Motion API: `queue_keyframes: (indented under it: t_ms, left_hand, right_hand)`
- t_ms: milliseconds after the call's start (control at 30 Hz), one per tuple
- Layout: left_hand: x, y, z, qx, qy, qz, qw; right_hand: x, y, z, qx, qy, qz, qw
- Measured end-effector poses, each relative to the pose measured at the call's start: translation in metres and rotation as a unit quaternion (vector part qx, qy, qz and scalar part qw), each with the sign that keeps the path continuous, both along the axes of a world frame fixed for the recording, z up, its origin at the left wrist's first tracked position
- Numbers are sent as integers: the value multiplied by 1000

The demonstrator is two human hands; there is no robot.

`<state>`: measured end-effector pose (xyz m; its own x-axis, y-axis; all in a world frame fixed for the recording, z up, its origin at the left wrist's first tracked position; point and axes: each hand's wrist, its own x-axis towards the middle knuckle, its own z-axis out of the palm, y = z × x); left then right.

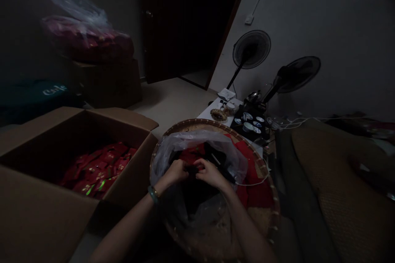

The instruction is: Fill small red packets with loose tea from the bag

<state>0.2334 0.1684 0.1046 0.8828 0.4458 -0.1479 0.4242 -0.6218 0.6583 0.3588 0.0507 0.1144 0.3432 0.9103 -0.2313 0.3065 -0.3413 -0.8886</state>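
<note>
My left hand (177,171), with a bracelet at the wrist, and my right hand (210,172) are close together over an open clear plastic bag (168,146). Both have their fingers pinched around something small and dark that I cannot make out in the dim light. The bag lies in a round woven tray (197,121). Red material (191,153) shows inside it beyond my fingertips. Flat red pieces (254,168) cover the tray's right side. Beside my right hand is a dark object with a silvery bar (216,158), and a thin white cord (251,184) crosses nearby.
To the left, an open cardboard box (131,172) holds many small red items (106,164). Behind it, a plastic bag of red goods (89,35) tops another box (108,82). Cups (248,126) stand on a low table near two fans (251,49). A woven seat (333,172) is at right.
</note>
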Motion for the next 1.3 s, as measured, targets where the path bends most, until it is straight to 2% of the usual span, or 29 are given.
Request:
queue_keyframes:
  t_ms: [133, 267, 433, 533, 667, 800, 933, 1100, 1200, 1300]
  left_hand:
    - [-1, -2, 2, -8, 11, 8, 1000]
    - [-1, -4, 1, -32, -18, -4, 999]
    - [1, -8, -4, -18, -25, 1, 1000]
    - [1, -9, -7, -7, -36, 9, 999]
    - [-1, -8, -9, -20, -55, 19, 998]
    - [-1, -6, -10, -24, -61, 27, 997]
    - [0, -8, -11, -32, -72, 22, 997]
    - [0, -8, -15, -32, -79, 33, 996]
    - [0, -6, -19, -44, -86, 40, 994]
    - [-1, -3, -22, -52, -96, 50, 993]
  right_hand:
    - [-4, -1, 5, -46, -126, 32, 990]
    - [-8, -3, 14, -34, -274, 106, 955]
    - [-11, -2, 18, -78, -330, 151, 929]
    - [-12, 0, 12, -83, -338, 132, 928]
    - [-9, -1, 4, -26, -299, 83, 950]
    - [-9, -5, 6, 19, -280, 109, 954]
    - [-16, -7, 6, 0, -314, 109, 943]
    - [-15, -5, -4, -36, -333, 88, 938]
    - [-8, -3, -9, 15, -285, 52, 957]
    - [-6, -2, -12, 60, -196, -2, 979]
